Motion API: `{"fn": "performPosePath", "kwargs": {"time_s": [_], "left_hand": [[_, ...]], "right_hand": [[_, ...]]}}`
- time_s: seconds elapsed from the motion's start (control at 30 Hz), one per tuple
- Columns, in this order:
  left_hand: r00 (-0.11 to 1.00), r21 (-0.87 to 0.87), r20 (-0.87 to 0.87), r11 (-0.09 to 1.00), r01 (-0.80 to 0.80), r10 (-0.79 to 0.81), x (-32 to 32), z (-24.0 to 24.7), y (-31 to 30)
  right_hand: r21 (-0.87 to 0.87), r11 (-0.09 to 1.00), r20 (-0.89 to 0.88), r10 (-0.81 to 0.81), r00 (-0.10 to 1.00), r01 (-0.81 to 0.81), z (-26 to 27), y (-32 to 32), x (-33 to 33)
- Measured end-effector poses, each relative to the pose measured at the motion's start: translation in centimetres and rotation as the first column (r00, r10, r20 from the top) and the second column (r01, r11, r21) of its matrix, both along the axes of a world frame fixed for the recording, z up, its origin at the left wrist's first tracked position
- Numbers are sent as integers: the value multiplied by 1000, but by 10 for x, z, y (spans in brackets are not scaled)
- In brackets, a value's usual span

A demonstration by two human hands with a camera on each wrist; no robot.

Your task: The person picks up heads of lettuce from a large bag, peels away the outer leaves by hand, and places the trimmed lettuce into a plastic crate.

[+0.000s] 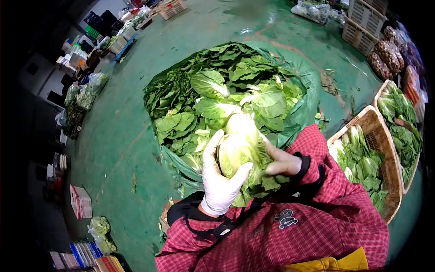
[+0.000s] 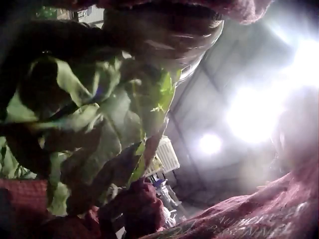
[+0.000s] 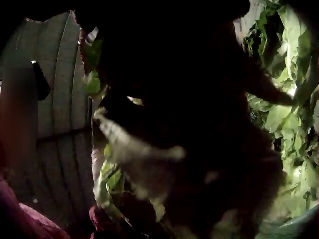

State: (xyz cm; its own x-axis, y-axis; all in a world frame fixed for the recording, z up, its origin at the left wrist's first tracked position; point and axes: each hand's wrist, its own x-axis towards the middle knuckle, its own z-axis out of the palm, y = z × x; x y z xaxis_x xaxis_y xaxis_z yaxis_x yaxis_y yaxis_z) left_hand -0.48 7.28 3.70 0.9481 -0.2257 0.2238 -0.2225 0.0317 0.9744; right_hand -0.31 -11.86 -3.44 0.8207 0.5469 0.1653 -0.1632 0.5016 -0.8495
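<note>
A Chinese cabbage with a pale base and green leaves is held up in front of the chest, base away from the body. My white-gloved left hand grips its left side, fingers along the edge and thumb over the top. On the other side my gloved right hand, slightly blurred, holds the cabbage with the thumb over its leaves and the fingers partly hidden behind it. Dark leaves fill much of the left wrist view. Just beyond the hands lies a big heap of leafy greens in a green plastic sheet.
At the right stands a basket of cabbages, with another basket of greens beside it. Stacked crates and bagged produce sit at the far right. A carton and bags of vegetables are on the green floor at left.
</note>
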Motion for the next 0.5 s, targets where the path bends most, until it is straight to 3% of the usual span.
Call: {"fn": "performPosePath", "kwargs": {"time_s": [0.07,0.13,0.2,0.23,0.27,0.37,0.47,0.5], "left_hand": [[993,-85,-118,996,-5,-5,0,2,-10],[997,15,-25,997,80,-80,13,-1,-3],[939,-252,-289,961,110,-184,31,4,2],[959,-168,-240,980,110,-149,41,2,9],[926,-217,-342,972,88,-160,46,0,17],[947,95,-272,974,203,-171,53,0,33],[952,163,-219,954,251,-213,48,2,35],[988,278,-122,952,127,-96,45,2,34]], "right_hand": [[-285,928,160,-202,966,241,-5,10,-5],[-176,962,-33,-216,976,207,-11,12,-2],[6,986,-266,-161,950,169,-7,12,0],[50,985,-333,-137,933,163,-2,11,0],[95,983,-383,-108,918,155,1,10,1],[100,972,-323,-169,931,211,-1,7,6],[15,955,-250,-282,926,295,0,5,6],[-21,943,-217,-328,919,332,1,4,6]]}}
